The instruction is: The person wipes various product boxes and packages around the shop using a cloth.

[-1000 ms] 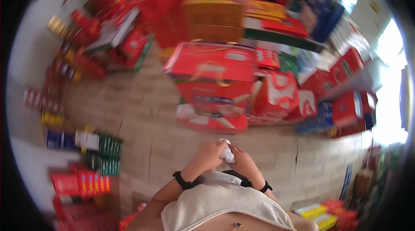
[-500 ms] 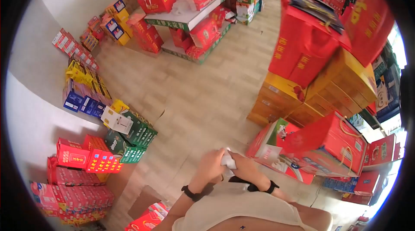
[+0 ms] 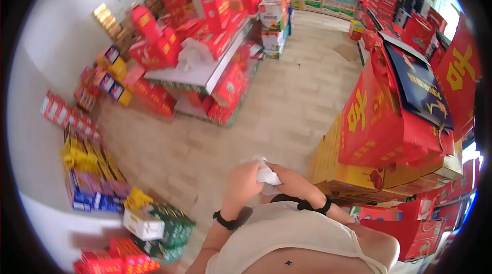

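Observation:
A crumpled white cloth or tissue point(image 3: 267, 174) is held between my two hands in front of my waist. My left hand point(image 3: 243, 183) is closed around its left side. From the right, my right hand point(image 3: 291, 182) grips it, fingers bent. Both wrists wear black bands. Part of the white material is hidden by the fingers.
Large red gift bags point(image 3: 371, 115) stand on yellow boxes point(image 3: 328, 159) close on the right. Ahead to the left is a display shelf point(image 3: 179, 77) with red boxes. Green cartons point(image 3: 174, 228) line the left wall. Tiled floor point(image 3: 277, 105) runs between them.
The view has turned and moved forward along the aisle. The shelf and the red bags now appear nearer. Both hands still hold the white material together.

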A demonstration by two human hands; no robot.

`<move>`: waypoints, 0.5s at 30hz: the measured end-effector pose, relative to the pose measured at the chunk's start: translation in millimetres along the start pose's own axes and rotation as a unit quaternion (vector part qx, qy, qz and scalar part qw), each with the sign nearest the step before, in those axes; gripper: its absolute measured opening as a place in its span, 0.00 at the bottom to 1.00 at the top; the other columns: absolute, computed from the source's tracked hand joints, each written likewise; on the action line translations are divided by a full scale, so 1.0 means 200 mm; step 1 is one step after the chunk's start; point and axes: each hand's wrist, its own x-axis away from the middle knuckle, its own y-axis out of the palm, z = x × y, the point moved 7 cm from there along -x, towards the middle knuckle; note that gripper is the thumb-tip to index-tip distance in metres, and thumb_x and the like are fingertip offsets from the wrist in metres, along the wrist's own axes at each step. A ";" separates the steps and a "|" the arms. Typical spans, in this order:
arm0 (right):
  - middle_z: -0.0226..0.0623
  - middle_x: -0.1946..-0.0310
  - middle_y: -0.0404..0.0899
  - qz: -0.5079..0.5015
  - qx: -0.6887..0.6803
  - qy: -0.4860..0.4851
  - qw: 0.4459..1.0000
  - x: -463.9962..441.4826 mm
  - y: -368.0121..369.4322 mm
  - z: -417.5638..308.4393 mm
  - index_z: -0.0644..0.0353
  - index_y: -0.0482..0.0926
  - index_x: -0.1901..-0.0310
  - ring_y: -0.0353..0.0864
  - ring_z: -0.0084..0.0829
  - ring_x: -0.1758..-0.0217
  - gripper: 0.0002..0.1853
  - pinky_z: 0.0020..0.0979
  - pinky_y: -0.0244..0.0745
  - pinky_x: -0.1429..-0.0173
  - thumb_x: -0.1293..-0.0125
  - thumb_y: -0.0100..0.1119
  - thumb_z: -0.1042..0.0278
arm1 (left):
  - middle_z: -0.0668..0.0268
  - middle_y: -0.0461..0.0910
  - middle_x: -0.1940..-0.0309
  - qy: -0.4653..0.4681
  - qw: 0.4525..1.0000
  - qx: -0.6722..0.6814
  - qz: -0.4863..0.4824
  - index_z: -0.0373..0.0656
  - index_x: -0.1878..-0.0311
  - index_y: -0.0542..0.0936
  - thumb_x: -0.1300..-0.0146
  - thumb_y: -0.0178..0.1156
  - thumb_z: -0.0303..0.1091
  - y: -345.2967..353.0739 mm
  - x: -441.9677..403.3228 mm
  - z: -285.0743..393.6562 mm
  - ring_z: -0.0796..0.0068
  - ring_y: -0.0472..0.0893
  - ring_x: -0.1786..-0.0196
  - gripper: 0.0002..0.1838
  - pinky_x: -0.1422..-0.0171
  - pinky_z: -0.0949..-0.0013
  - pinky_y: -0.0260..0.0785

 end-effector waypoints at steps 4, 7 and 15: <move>0.48 0.49 0.74 0.039 0.086 -0.005 0.996 -0.39 -0.30 0.06 0.59 0.59 0.33 0.76 0.50 0.51 0.35 0.42 0.71 0.49 0.45 0.52 0.77 | 0.55 0.77 0.73 0.076 0.997 0.034 -0.003 0.41 0.64 0.74 0.59 0.61 0.27 0.04 -0.51 -0.14 0.50 0.77 0.66 0.15 0.65 0.55 0.69; 0.49 0.51 0.76 0.061 0.075 0.024 0.995 -0.59 -0.50 0.19 0.54 0.60 0.33 0.77 0.51 0.53 0.35 0.43 0.72 0.49 0.46 0.51 0.77 | 0.55 0.79 0.69 0.028 0.994 0.031 -0.100 0.42 0.61 0.75 0.56 0.63 0.29 0.13 -0.85 -0.26 0.51 0.78 0.62 0.16 0.61 0.57 0.70; 0.50 0.51 0.78 0.151 -0.038 0.160 0.975 -0.99 -1.04 0.84 0.59 0.72 0.43 0.77 0.45 0.47 0.25 0.39 0.70 0.44 0.47 0.55 0.76 | 0.56 0.80 0.64 0.158 0.946 0.122 -0.256 0.43 0.61 0.78 0.51 0.64 0.32 0.56 -1.91 -0.41 0.53 0.79 0.58 0.13 0.56 0.59 0.71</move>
